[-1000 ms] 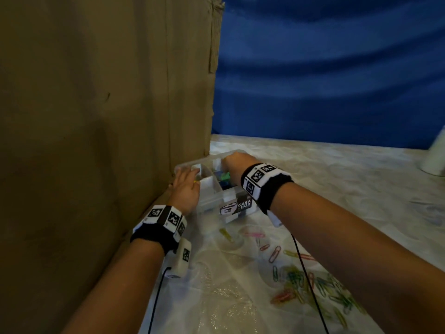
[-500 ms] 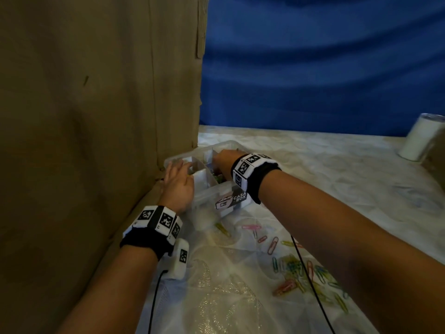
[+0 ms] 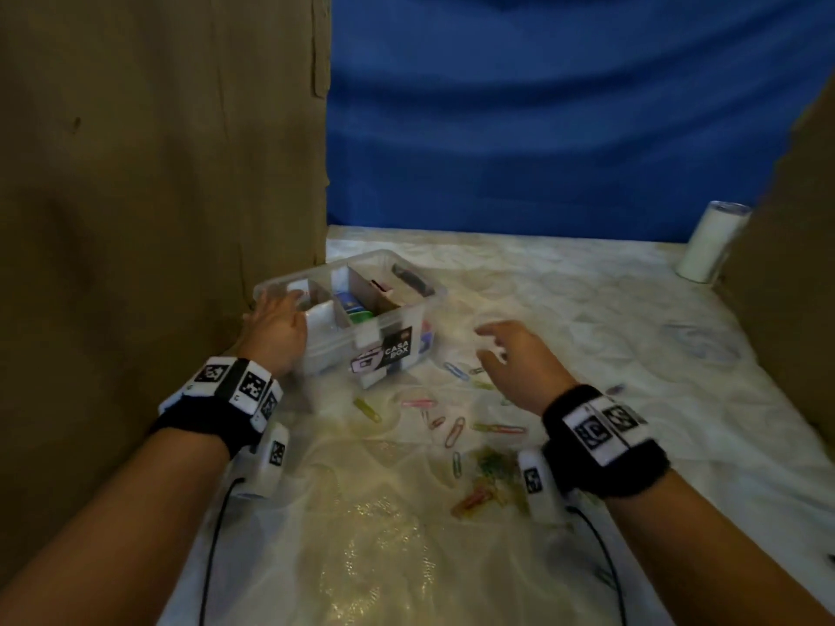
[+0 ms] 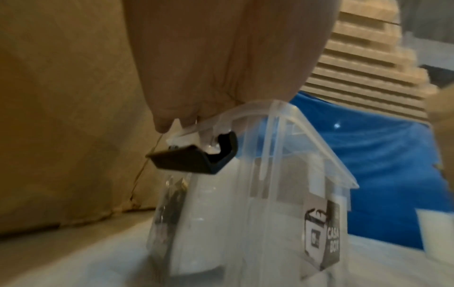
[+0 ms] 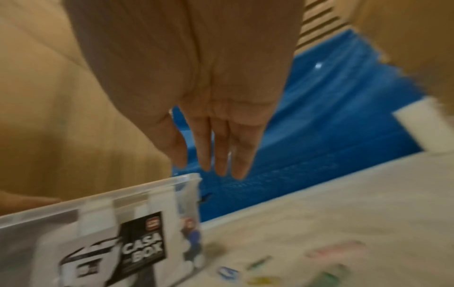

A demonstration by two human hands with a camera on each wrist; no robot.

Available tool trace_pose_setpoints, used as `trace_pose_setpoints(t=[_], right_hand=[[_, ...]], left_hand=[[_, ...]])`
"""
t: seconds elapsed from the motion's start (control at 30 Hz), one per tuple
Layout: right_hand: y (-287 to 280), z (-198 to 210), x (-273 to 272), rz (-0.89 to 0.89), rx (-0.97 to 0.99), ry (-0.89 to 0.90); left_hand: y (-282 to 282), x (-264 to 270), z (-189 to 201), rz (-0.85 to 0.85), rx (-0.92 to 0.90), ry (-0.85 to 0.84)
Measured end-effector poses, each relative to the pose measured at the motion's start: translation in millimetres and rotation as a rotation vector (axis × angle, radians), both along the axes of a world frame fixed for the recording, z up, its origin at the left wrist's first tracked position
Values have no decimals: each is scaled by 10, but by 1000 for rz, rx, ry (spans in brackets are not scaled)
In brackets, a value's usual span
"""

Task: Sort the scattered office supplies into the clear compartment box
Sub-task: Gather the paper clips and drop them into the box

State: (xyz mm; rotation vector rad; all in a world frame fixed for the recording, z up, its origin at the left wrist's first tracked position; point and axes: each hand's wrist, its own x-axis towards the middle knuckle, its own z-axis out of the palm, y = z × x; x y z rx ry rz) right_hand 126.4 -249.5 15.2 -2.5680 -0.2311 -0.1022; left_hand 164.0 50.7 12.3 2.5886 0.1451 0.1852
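Observation:
The clear compartment box (image 3: 409, 309) with a "CASA BOX" label stands on the table by the cardboard wall; it holds green, blue and dark items between its dividers. My left hand (image 3: 275, 325) rests on its left end, fingers laid over the rim (image 4: 248, 110) above a black latch (image 4: 196, 157). My right hand (image 3: 490, 343) hovers to the right of the box, fingers loose and spread, holding nothing (image 5: 216, 155). Coloured paper clips (image 3: 456, 429) lie scattered in front of the box, with a denser pile (image 3: 492, 478) under my right wrist.
A tall cardboard wall (image 3: 158, 173) stands close on the left, touching the box's side. More cardboard (image 3: 795, 273) rises at the right. A white cylinder (image 3: 709, 241) stands at the back right. A blue curtain (image 3: 542, 128) hangs behind the plastic-covered table (image 3: 587, 309).
My right hand has come out of the box and moved right and nearer to me, now empty above the clips. My left hand stays on the box's left end.

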Motion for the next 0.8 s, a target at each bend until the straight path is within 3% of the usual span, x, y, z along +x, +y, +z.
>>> trace_pose_setpoints(t=[0.13, 0.23, 0.3, 0.4, 0.53, 0.67, 0.8], right_hand=[[-685, -210, -30, -110, -234, 404], [-1110, -306, 125, -240, -292, 465], [-1308, -326, 228, -319, -292, 492], [-1468, -281, 279, -345, -299, 537], [-1478, -357, 249, -292, -324, 547], [-1345, -492, 135, -226, -358, 544], [-1247, -611, -6, -130, -369, 541]], left_hand=[[-303, -312, 88, -12, 110, -111], [-686, -703, 54, -137, 176, -324], [-933, -916, -3, -261, 206, -338], [-1178, -970, -176, -351, 232, -107], [-1260, -776, -381, -295, 242, 277], [-1212, -673, -595, -244, 311, 406], [-1316, -685, -691, -379, 221, 336]])
